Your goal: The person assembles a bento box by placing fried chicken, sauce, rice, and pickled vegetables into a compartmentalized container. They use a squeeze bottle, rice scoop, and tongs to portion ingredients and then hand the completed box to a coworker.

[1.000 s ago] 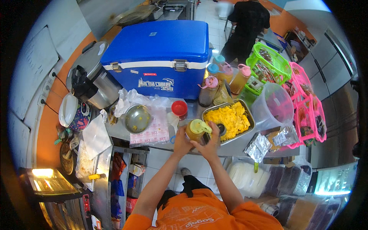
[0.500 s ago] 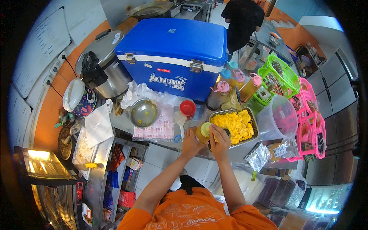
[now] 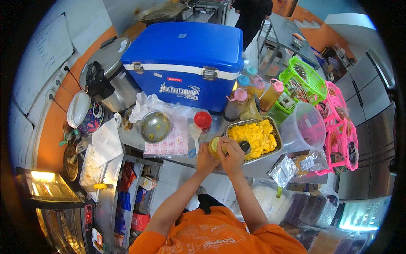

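Note:
Over the front edge of the counter, my left hand [image 3: 206,160] is wrapped round a small jar [image 3: 214,146] with a yellow-green lid. My right hand [image 3: 232,157] has its fingers closed on that lid from the right. Just beyond the right hand shows a round black cap [image 3: 244,147]; what it belongs to is partly hidden. Right behind it sits a metal tray [image 3: 280,143] heaped with yellow food like scrambled egg [image 3: 258,134]. To the left of the jar lie a white spatula [image 3: 195,133] and a blue-handled tool [image 3: 192,153], near a red cup [image 3: 202,121].
A blue cooler box [image 3: 182,63] fills the back. A metal bowl [image 3: 155,126] rests on printed paper at the left. Pink-capped bottles [image 3: 236,105], a clear plastic tub [image 3: 303,127] and green and pink baskets [image 3: 308,84] crowd the right. A person in black [image 3: 251,19] stands beyond.
The person in black has moved slightly left and turned. My right fingers have shifted over the lid while both hands stay on the jar. The whole view has shifted slightly.

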Demonstrator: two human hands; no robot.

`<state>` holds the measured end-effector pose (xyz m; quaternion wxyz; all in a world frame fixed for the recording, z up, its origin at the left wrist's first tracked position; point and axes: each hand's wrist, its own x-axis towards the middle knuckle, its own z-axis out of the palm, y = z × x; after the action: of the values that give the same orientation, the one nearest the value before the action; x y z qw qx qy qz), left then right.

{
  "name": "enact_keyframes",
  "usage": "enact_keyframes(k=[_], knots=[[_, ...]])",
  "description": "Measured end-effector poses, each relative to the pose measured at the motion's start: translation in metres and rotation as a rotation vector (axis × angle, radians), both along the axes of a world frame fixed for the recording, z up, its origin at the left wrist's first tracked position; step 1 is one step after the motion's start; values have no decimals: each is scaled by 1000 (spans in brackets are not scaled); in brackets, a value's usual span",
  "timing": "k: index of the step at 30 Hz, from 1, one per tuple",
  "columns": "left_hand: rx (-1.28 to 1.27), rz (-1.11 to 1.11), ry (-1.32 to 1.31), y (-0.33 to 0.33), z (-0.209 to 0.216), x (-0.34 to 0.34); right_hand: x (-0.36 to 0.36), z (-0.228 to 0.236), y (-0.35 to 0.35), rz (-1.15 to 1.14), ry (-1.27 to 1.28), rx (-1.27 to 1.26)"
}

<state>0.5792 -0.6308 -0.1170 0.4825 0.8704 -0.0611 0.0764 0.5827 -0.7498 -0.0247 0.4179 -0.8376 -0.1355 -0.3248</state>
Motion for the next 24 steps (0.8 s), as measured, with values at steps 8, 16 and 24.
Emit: enact_keyframes(k=[8,16,24], knots=[[-34,-1,-92,0,21,-2,-12,12,-18,95,105,400],[-98,-177,-505,-35,112,13,-29,40,-41,14,130,261],[-66,-389,-356,17,127,-38,92,23,-159,-393,-86,512]])
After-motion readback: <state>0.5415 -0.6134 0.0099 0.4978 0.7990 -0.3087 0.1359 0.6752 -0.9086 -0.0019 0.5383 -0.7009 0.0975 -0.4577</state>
